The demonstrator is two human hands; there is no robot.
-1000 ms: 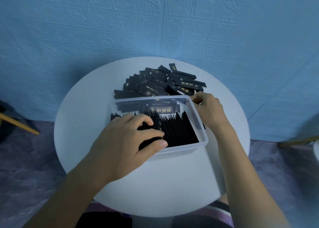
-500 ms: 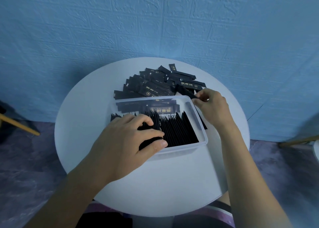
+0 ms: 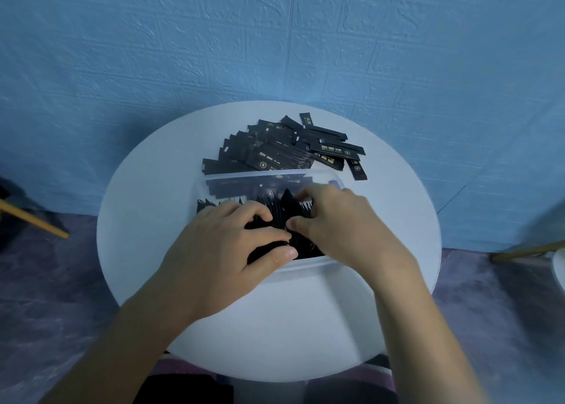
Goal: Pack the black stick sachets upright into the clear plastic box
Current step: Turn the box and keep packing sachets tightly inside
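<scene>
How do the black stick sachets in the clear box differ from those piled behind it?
The boxed sachets stand on end in a tight row inside the clear plastic box; the loose pile lies flat and overlapping. The boxed sachets show only top edges; the loose pile shows gold print. The left hand and right hand grip boxed sachets; neither touches the loose pile. Both are black stick sachets.
</scene>
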